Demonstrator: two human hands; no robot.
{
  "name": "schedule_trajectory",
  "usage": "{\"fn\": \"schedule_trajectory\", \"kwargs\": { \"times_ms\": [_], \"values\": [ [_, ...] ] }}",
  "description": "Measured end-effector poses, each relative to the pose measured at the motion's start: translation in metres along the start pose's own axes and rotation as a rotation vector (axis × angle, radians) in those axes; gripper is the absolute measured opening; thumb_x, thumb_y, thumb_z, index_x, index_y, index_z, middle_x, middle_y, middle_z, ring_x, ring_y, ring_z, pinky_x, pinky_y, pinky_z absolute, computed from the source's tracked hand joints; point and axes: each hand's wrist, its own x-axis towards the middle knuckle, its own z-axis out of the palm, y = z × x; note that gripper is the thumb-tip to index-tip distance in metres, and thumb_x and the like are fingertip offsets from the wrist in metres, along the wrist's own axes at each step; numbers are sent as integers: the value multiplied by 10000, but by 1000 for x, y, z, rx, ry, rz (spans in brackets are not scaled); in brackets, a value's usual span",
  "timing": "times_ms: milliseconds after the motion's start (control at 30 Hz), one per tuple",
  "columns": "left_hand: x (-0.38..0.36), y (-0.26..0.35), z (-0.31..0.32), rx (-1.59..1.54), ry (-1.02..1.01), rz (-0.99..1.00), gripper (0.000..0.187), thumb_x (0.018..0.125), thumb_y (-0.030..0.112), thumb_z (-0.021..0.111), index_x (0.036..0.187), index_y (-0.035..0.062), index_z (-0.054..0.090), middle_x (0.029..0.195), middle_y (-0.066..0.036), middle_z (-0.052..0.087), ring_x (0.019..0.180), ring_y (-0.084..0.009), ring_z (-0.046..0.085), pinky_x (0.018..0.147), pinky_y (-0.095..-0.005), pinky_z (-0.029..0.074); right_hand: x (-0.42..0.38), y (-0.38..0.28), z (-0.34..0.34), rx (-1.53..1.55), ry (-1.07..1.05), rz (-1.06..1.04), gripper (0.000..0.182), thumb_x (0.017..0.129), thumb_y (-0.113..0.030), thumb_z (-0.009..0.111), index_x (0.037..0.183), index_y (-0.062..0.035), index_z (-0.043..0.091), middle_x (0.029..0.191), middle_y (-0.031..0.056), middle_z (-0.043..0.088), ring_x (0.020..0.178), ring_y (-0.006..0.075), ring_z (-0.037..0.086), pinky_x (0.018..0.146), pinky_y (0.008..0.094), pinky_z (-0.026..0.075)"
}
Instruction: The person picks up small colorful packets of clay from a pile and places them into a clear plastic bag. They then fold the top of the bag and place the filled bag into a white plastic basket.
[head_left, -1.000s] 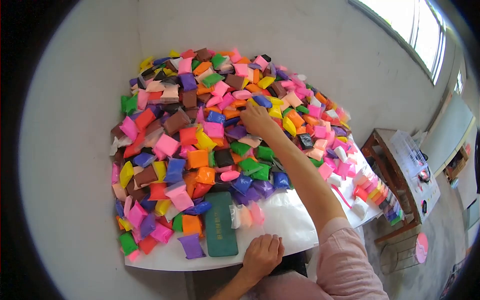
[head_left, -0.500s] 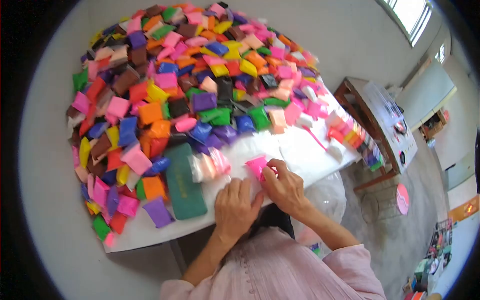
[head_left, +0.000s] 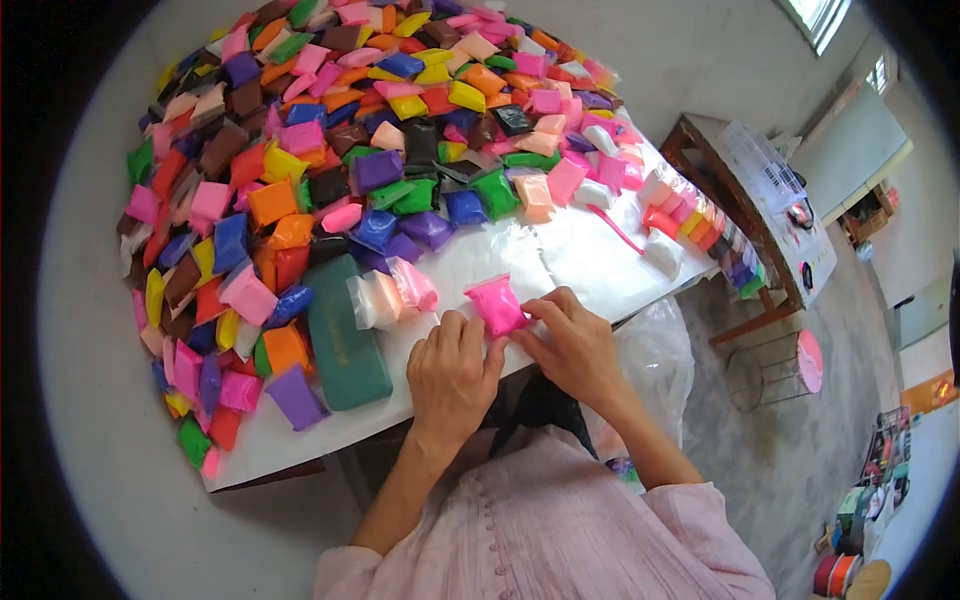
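Observation:
A bright pink packet [head_left: 496, 305] lies near the table's front edge, between my two hands. My right hand [head_left: 568, 345] pinches its lower right corner between thumb and fingers. My left hand [head_left: 452, 372] rests at the packet's lower left, fingers bent, with the thumb at the packet's bottom edge; whether it grips the packet is hard to make out. Left of the hands are clear-wrapped pale peach and pink packets [head_left: 395, 295] and a dark green flat case [head_left: 347, 335].
A large pile of coloured packets [head_left: 380, 170] covers the back and left of the white table [head_left: 255, 452]. Rows of small coloured packs [head_left: 700, 222] sit at its right end, near a pink strip [head_left: 617, 230]. Beyond stand a side table [head_left: 765, 210] and a wire basket [head_left: 765, 372].
The pink packet now lies flatter and more fully in view. My right hand has shifted from its top to its lower right corner. The camera view has moved slightly.

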Motion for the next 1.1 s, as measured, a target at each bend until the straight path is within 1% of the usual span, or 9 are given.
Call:
{"fn": "schedule_trajectory", "kwargs": {
  "times_ms": [133, 233, 333, 400, 500, 600, 700, 933, 1100],
  "values": [
    [1, 1, 8, 64, 5, 58, 179, 851, 161, 680, 883, 31, 561, 833, -112, 500, 709, -306, 560, 624, -414, 437, -1, 3, 8, -7, 44, -45, 204, 814, -182, 730, 936, -72, 610, 834, 72, 546, 680, 259, 615, 553, 373, 483],
    [-2, -2, 12, 125, -37, 133, 137, 854, 125, 641, 868, 29, 545, 837, -101, 495, 727, -247, 561, 622, -377, 426, -1, 8, 10, -38, 57, -122, 169, 819, -157, 706, 898, -71, 584, 805, 73, 519, 659, 249, 595, 550, 373, 473],
    [-3, -7, 17, 46, 1, 206, 152, 833, 91, 671, 867, 11, 546, 832, -121, 497, 671, -309, 532, 615, -408, 439, -1, 14, 10, -108, 36, -206, 146, 826, -128, 666, 881, -62, 547, 802, 79, 500, 680, 242, 583, 576, 364, 474],
    [0, -6, 12, 10, -6, 209, 160, 827, 93, 677, 869, 7, 548, 833, -123, 501, 671, -308, 532, 614, -409, 439, 0, 15, 8, -149, 17, -248, 136, 831, -112, 639, 880, -58, 524, 805, 82, 491, 701, 237, 578, 600, 355, 476],
    [4, -5, 7, -9, -23, 216, 166, 818, 92, 685, 875, 6, 554, 834, -123, 509, 669, -309, 531, 612, -409, 442, -1, 21, 7, -197, -18, -274, 195, 817, -135, 712, 911, -61, 558, 823, 79, 525, 688, 245, 599, 598, 354, 475],
    [4, -6, 7, -15, -40, 206, 151, 812, 79, 683, 868, 12, 560, 830, -121, 514, 678, -312, 538, 617, -407, 445, 0, 22, 6, -197, -39, -298, 198, 819, -132, 705, 921, -61, 551, 830, 84, 519, 703, 247, 595, 608, 353, 476],
    [5, -7, 5, -67, -60, 173, 121, 808, 52, 672, 845, 19, 561, 826, -119, 514, 698, -312, 551, 626, -408, 448, 5, 16, 2, -141, -37, -315, 126, 792, -96, 595, 863, -63, 497, 822, 77, 481, 736, 226, 563, 627, 342, 481],
    [6, -9, 8, -94, -36, 212, 112, 786, 14, 653, 808, 16, 543, 803, -121, 499, 721, -309, 557, 644, -420, 456, 6, 20, 6, -191, -76, -353, 147, 760, -90, 609, 818, -68, 476, 798, 74, 477, 721, 225, 561, 609, 338, 470],
    [2, -8, 9, -98, -38, 187, 122, 779, 14, 658, 788, 20, 537, 785, -122, 493, 718, -313, 557, 640, -417, 456, 4, 21, 6, -187, -72, -366, 157, 743, -63, 611, 790, -78, 462, 777, 70, 466, 711, 218, 555, 592, 339, 459]
  ]
}}
